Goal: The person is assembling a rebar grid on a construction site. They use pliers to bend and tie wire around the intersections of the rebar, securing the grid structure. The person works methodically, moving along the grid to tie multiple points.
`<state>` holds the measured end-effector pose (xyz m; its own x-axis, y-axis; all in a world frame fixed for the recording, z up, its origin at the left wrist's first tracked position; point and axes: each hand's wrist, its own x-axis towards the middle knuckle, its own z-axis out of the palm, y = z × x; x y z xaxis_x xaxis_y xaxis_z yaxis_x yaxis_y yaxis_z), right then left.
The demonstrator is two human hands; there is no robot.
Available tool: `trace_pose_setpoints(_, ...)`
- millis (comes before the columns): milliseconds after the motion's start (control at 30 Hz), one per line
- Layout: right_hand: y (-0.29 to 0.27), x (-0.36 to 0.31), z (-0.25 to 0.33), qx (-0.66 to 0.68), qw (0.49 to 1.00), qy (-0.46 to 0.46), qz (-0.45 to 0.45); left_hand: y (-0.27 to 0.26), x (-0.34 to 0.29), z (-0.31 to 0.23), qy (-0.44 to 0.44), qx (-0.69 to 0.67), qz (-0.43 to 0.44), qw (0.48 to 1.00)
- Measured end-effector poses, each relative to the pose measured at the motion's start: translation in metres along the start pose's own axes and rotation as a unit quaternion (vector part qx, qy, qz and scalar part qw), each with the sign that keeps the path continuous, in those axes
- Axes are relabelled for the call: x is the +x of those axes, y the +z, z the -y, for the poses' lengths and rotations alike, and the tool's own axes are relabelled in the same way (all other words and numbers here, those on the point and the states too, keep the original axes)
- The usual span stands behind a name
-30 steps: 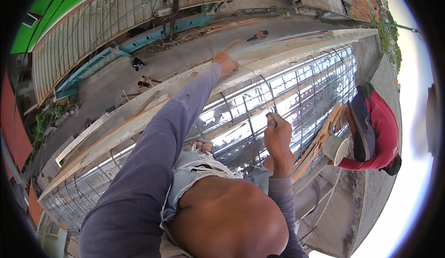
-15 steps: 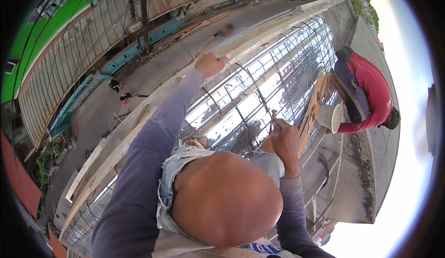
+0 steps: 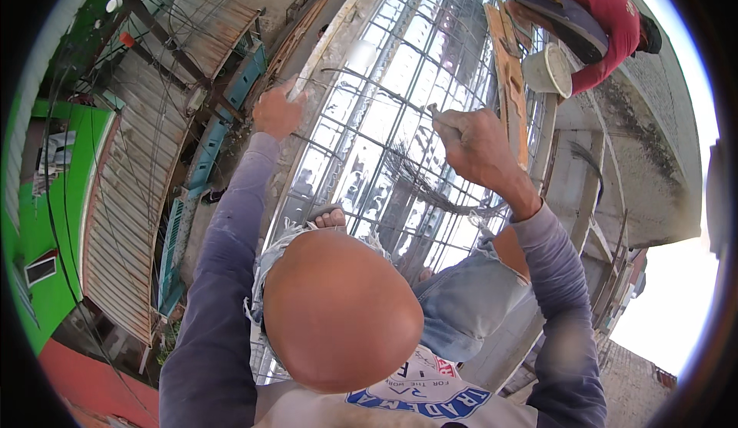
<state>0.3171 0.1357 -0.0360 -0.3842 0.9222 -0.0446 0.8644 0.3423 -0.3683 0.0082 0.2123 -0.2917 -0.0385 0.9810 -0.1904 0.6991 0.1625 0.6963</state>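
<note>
The right hand (image 3: 480, 147) is closed, thumb and fingers pinched together around a small, slender tool (image 3: 433, 109) whose tip pokes out above the dark steel bar grid (image 3: 405, 102); whether that tip touches a bar cannot be told. The left hand (image 3: 278, 113) is at the concrete ledge (image 3: 314, 109) along the grid's left side, its fingers partly bent, and how firmly it grips cannot be told. A bundle of thin dark wire (image 3: 430, 190) lies across the grid, just below the right hand.
</note>
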Motion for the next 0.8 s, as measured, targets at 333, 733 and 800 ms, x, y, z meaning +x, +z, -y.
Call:
trace_pose_setpoints(333,-0.012,-0.067,-0.126,-0.065,0.974,0.216,0.001,0.008,0.007,0.006,0.047,-0.051,-0.002,0.998)
trace_pose_setpoints(733,0.159,-0.227,-0.155,-0.111,0.952,0.232,0.167,0.017,0.015,0.016,0.079,-0.094,0.023,0.992)
trace_pose_setpoints(800,0.152,-0.241,-0.165,-0.097,0.951,0.206,0.210,0.021,0.013,0.007,0.081,-0.116,0.040,0.989)
